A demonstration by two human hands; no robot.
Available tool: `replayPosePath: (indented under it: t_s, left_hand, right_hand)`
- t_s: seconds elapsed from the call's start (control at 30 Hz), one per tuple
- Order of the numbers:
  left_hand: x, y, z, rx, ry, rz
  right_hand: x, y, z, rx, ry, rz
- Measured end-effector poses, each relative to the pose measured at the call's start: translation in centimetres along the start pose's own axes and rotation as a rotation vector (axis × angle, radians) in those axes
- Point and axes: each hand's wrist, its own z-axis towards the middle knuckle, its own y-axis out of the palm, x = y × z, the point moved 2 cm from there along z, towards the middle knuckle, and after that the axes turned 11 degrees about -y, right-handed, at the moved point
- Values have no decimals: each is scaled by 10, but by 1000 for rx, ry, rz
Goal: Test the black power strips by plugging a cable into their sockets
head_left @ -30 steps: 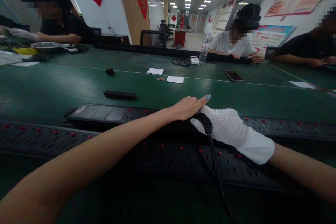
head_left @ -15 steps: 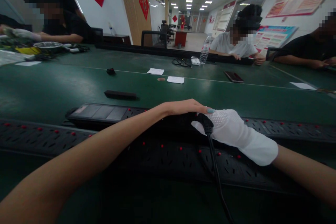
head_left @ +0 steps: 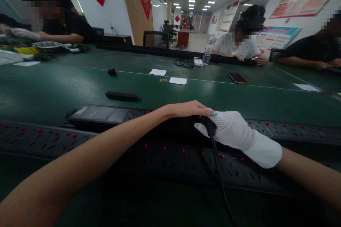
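Observation:
My left hand, bare, lies across the middle of the far black power strip. Its palm side is curved down over the strip, and one fingertip with a pale blue nail reaches to the glove; the other fingers are hidden. My right hand, in a white glove with a dotted grip surface, is closed around a black power plug. The plug sits at the strip between my two hands; whether its prongs are in a socket is hidden. From it a black cord hangs down toward me.
A second power strip with red indicators lies nearer me. Beyond are a dark bar, a small black object, paper slips, a phone and a water bottle. Other people sit across the green table.
Almost nothing differs. The view has shifted very slightly, and the fingertip of my left hand sits a touch lower against the glove.

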Motion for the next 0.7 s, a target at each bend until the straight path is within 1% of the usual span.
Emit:
replayPosePath:
  t_s: [0.1,0.33,0.5,0.7]
  left_hand:
    - [0,0,0,9,2,16]
    - [2,0,0,7,-15,-37]
    - [2,-1,-1,7,-18,-61]
    - [3,-2,-1,17,-14,-38]
  right_hand:
    - [0,0,1,-35,12,6]
    - [0,0,0,21,-17,-34]
    - [0,0,1,8,-26,19]
    - [-1,-1,1,16,-15,14]
